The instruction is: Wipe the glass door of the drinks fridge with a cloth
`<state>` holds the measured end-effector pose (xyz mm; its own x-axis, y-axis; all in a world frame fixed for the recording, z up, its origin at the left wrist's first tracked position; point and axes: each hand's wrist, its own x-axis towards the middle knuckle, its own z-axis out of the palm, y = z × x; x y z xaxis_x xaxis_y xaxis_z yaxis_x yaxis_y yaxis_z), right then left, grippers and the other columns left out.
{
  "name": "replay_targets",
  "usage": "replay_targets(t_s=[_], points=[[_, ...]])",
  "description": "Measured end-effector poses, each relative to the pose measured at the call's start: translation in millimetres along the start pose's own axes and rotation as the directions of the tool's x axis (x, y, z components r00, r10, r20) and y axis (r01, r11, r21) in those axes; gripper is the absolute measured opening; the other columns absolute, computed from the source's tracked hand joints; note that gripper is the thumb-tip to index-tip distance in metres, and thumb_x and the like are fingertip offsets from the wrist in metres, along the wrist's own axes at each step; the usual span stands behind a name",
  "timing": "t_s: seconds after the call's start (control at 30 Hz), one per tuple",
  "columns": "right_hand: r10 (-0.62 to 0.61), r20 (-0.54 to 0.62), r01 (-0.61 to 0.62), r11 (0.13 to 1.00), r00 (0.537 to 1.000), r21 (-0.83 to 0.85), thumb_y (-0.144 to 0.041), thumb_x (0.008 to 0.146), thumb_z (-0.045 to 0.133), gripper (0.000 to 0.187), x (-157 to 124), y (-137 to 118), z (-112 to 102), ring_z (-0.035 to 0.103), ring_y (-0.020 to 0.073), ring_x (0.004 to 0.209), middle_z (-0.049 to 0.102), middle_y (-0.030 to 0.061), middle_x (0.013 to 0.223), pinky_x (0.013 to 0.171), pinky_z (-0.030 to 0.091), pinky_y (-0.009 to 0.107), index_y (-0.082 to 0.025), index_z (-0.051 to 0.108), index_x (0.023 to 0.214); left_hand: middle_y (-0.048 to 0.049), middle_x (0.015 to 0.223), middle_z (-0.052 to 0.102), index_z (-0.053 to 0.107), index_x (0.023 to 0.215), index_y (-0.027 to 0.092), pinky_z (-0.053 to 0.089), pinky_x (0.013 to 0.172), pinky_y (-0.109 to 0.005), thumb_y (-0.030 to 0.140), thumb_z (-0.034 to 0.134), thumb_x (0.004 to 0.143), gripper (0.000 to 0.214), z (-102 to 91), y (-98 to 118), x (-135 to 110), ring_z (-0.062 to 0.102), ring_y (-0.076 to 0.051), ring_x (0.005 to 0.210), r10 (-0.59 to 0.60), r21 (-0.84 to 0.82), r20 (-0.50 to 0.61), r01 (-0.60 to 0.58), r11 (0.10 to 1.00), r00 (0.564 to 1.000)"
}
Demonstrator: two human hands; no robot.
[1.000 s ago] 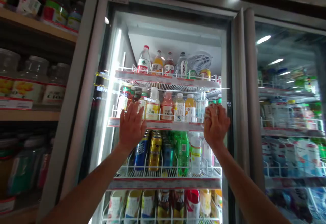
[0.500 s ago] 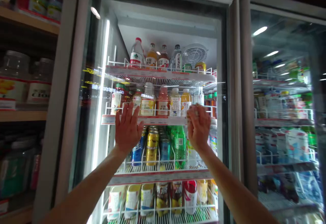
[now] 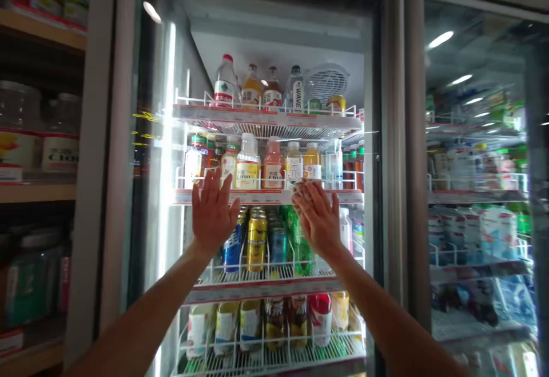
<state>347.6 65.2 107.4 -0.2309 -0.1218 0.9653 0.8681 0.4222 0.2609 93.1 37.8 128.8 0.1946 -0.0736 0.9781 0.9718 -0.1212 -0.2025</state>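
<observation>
- Right hand (image 3: 318, 218) bent over a crumpled pale patterned cloth (image 3: 301, 190), apparently pressed to the clear, grey-framed glass door (image 3: 266, 16), right of centre!
- Left hand (image 3: 211, 212) flat, fingers slightly spread, gripping nothing, nearer the door's left edge.
- Behind: white wire-railed shelves (image 3: 257, 115) of drinks (image 3: 247, 172).
- Wiping looks under way; what's done or left, I can't tell.

White wire shelves (image 3: 266, 290) carry rows of upright bottles (image 3: 247, 166) and cans (image 3: 257, 243)

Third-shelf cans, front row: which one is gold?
The middle can, standing between the blue can and the teal can; its gold body sets it apart from both neighbours.
</observation>
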Motion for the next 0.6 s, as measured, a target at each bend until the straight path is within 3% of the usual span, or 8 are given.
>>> replay_targets(t_s=[0.17,0.2,0.27,0.33,0.4,0.5,0.53,0.6], points=[[0.288,-0.158,-0.294,0.956,0.944,-0.015,-0.023,0.088,0.041,0.039,-3.7,8.6,0.9,0.031,0.0245,0.135,0.04,0.0084,0.142,0.107,0.024,0.05,-0.024,0.052,0.125,-0.0119,0.148,0.027,0.025,0.142,0.018,0.013,0.114,-0.047,0.033,0.042,0.088,0.059,0.9,0.1,-0.4,0.017,-0.023,0.14,0.003,0.007,0.004,-0.003,1.0,1.0],[0.263,-0.13,-0.265,0.964,0.956,0.003,-0.022,0.088,0.041,0.04,-5.2,3.6,2.1,0.03,0.0247,0.136,0.039,0.0084,0.143,0.107,0.024,0.05,-0.024,0.052,0.126,-0.0119,0.148,0.027,0.026,0.142,0.018,0.013,0.114,-0.047,0.033,0.042,0.088,0.058,0.7,0.2,-0.4,0.017,-0.023,0.14,0.003,0.008,0.006,-0.003,1.0,1.0],[0.085,-0.031,-0.083,0.995,0.996,0.053,-0.021,0.087,0.043,0.04,-8.5,-8.7,3.8,0.029,0.0229,0.136,0.04,0.0058,0.143,0.11,0.021,0.048,-0.027,0.052,0.125,-0.0121,0.148,0.027,0.027,0.142,0.018,0.014,0.114,-0.047,0.033,0.042,0.088,0.058,0.2,0.3,-0.5,0.016,-0.023,0.14,0.001,0.014,0.009,-0.001,1.0,1.0],[-0.059,0.016,0.058,0.995,0.998,0.08,-0.019,0.086,0.045,0.039,-9.4,-14.4,4.0,0.031,0.0212,0.135,0.043,0.0038,0.141,0.111,0.019,0.048,-0.029,0.053,0.123,-0.0124,0.148,0.028,0.028,0.142,0.017,0.014,0.114,-0.046,0.033,0.042,0.088,0.057,-0.2,0.6,-0.7,0.016,-0.023,0.14,-0.002,0.017,0.009,0.001,1.0,1.0],[0.027,-0.048,-0.025,0.999,0.998,0.042,-0.019,0.087,0.045,0.037,-6.2,-9.4,3.3,0.034,0.0223,0.133,0.044,0.0057,0.14,0.109,0.022,0.049,-0.026,0.055,0.121,-0.0128,0.148,0.028,0.028,0.141,0.016,0.014,0.114,-0.046,0.032,0.042,0.088,0.057,-0.2,1.0,-1.0,0.016,-0.023,0.14,-0.006,0.016,0.01,0.006,1.0,1.0],[0.277,-0.193,-0.28,0.96,0.941,0.009,-0.02,0.088,0.042,0.037,1.6,-0.6,4.3,0.035,0.0255,0.132,0.041,0.0097,0.142,0.104,0.028,0.05,-0.022,0.054,0.123,-0.0133,0.147,0.029,0.03,0.141,0.015,0.014,0.114,-0.046,0.033,0.041,0.089,0.056,0.2,1.5,-1.3,0.017,-0.023,0.14,-0.006,0.016,0.01,0.006,1.0,1.0],[0.285,-0.199,-0.288,0.958,0.938,0.016,-0.02,0.088,0.041,0.039,2.9,-2.2,5.5,0.035,0.0254,0.133,0.04,0.0091,0.142,0.105,0.028,0.049,-0.023,0.052,0.125,-0.0133,0.147,0.029,0.03,0.14,0.015,0.014,0.114,-0.046,0.033,0.041,0.089,0.056,0.3,1.5,-1.3,0.017,-0.023,0.14,-0.005,0.015,0.008,0.005,1.0,1.0],[0.152,-0.126,-0.148,0.988,0.98,0.037,-0.021,0.088,0.042,0.042,1.8,-11.7,8.3,0.033,0.0233,0.134,0.041,0.0058,0.142,0.107,0.025,0.048,-0.028,0.048,0.129,-0.0129,0.147,0.03,0.03,0.14,0.016,0.014,0.114,-0.046,0.034,0.04,0.089,0.056,0.5,1.2,-1.3,0.018,-0.023,0.14,-0.008,0.011,0.004,0.007,1.0,1.0]])
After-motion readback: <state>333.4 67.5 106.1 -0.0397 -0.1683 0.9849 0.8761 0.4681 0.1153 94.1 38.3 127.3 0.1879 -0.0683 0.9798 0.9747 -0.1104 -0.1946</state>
